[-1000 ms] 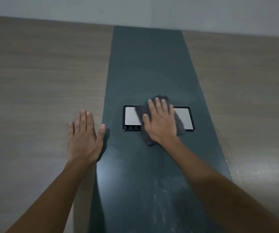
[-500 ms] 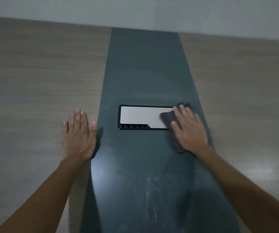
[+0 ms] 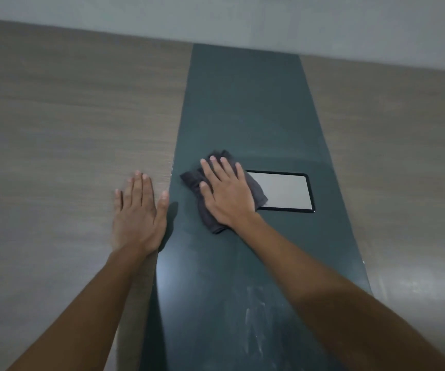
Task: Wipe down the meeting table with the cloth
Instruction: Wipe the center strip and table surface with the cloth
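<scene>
Arms: both forearms bare up to the frame edge
Left hand (image 3: 138, 212): bare, short nails
Right hand (image 3: 229, 191): bare, short nails

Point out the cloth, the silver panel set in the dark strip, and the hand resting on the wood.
cloth (image 3: 207, 219), head view, lower fold beside the wrist.
silver panel (image 3: 285, 192), head view, middle of its bare face.
left hand (image 3: 138, 212), head view, back of the hand.

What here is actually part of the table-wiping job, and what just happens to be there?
Part of the job:
- dark cloth, pressed flat under the right hand
- meeting table, with its dark centre strip
- left hand, resting flat on the wood

Just there:
- grey panel set into the strip, partly under the cloth
- pale wall behind
</scene>
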The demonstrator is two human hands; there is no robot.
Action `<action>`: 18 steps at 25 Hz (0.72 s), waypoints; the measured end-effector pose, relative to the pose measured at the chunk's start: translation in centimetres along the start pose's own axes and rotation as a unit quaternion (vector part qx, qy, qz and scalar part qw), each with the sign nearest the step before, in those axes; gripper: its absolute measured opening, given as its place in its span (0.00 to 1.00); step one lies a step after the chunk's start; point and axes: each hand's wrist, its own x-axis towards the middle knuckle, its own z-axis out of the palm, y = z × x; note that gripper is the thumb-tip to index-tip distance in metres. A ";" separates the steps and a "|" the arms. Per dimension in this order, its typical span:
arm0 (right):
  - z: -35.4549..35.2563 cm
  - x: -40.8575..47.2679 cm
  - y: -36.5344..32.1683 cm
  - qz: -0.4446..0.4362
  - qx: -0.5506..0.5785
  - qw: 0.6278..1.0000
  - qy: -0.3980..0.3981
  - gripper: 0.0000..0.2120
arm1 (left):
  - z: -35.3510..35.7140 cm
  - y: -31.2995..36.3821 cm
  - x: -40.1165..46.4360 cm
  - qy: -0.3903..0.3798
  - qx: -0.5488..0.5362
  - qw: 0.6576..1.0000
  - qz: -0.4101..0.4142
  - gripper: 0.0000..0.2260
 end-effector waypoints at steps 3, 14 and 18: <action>-0.8 -1.3 3.7 -0.047 0.007 0.999 0.004 0.30 | -0.2 0.0 0.2 -0.003 0.006 1.000 0.005 0.39; -0.2 -0.1 1.9 0.070 -0.025 0.997 0.005 0.32 | -0.9 -0.8 -0.7 -0.013 -0.015 0.999 0.028 0.37; 1.3 2.7 -5.4 -0.038 -0.043 0.998 -0.026 0.29 | -1.3 -3.2 -3.1 -0.014 -0.003 0.999 0.039 0.35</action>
